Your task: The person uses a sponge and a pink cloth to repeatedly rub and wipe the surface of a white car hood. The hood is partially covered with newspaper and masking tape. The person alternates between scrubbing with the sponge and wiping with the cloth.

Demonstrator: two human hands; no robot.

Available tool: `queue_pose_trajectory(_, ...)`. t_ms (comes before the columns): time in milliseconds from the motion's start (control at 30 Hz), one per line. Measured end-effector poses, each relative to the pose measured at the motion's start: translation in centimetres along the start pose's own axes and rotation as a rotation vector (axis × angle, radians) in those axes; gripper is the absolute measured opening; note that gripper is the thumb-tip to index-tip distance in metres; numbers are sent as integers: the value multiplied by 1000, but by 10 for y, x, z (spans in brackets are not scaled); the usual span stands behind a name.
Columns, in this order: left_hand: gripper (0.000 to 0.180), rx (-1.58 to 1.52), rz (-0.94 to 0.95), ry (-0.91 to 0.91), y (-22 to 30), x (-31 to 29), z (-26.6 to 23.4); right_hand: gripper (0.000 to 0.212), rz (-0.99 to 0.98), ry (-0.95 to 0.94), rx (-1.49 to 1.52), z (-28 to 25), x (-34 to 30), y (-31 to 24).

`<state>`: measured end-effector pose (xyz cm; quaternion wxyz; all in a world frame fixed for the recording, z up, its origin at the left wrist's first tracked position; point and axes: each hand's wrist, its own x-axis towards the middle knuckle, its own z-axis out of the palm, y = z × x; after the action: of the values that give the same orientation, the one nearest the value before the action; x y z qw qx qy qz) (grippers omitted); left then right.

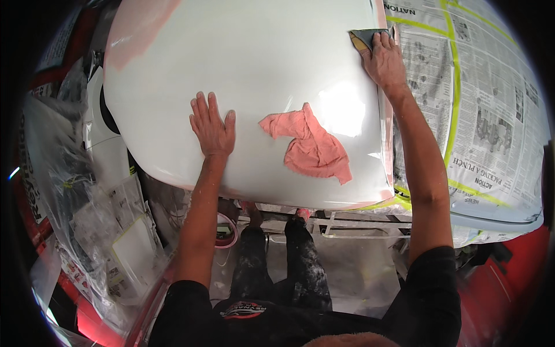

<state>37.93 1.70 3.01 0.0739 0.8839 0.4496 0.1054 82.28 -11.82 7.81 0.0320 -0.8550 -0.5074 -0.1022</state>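
Note:
My left hand [213, 128] lies flat on a white car body panel [231, 69], its fingers stretched out and holding nothing. At the panel's far right edge, my right hand [386, 65] presses a folded sheet of sandpaper [370, 38] against the surface. The sheet is dark grey outside, and a tan side shows at its lifted left corner. Between my two arms, a crumpled pink cloth [315, 144] rests on the panel, touched by neither hand. Pinkish patches [139, 34] show at the panel's upper left and along its right edge.
Newspaper [485, 115] held by yellow-green tape [455, 92] covers the car body right of the panel. Clear plastic sheeting [75, 214] hangs at the left. Near my legs are a pink-rimmed bucket [234, 234] and a pale metal frame [358, 222].

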Motion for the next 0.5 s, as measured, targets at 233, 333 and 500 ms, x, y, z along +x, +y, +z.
queue_pose_trajectory(233,71,-88,137,121,-24,63,5,61,-90,110,50,3,-18,6)
queue_pose_trajectory(333,72,-124,73,168,-36,105,2,61,-129,21,137,-23,-114,-16)
queue_pose_trajectory(500,70,-25,-23,85,-23,97,-2,71,-76,-280,161,-64,-184,-8)
